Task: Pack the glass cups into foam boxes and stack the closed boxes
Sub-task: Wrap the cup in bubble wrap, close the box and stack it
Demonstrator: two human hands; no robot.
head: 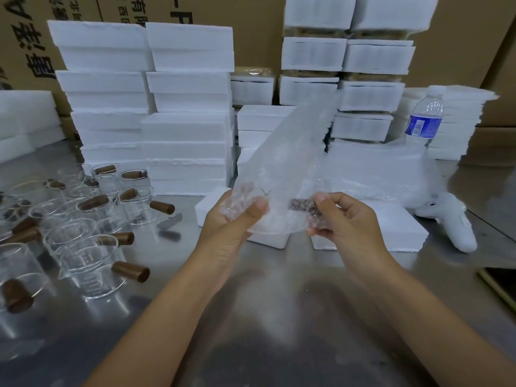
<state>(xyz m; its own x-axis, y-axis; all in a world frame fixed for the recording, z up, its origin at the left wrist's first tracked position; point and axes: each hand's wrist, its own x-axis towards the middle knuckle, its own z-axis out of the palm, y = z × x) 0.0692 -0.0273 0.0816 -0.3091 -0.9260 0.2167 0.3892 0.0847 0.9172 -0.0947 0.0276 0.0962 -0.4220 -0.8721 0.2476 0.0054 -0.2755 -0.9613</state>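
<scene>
Left hand (237,216) fingers curl round a bubble-wrapped glass cup (279,219). Right hand (343,219) pinches its brown handle through the wrap, above two foam box halves (391,230). Forearms cross plain steel tabletop (279,303). About a dozen loose cups (89,258) crowd the left edge. Two tall closed box stacks (190,135) stand behind, one water bottle (424,118) right.

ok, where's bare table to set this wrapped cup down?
Best for the wrapped cup: the bare table between the forearms, nearer than the two foam pieces. A smaller patch on the right, nearer than the white tool. Left is crowded with glass cups; the back is walled by foam box stacks.
</scene>
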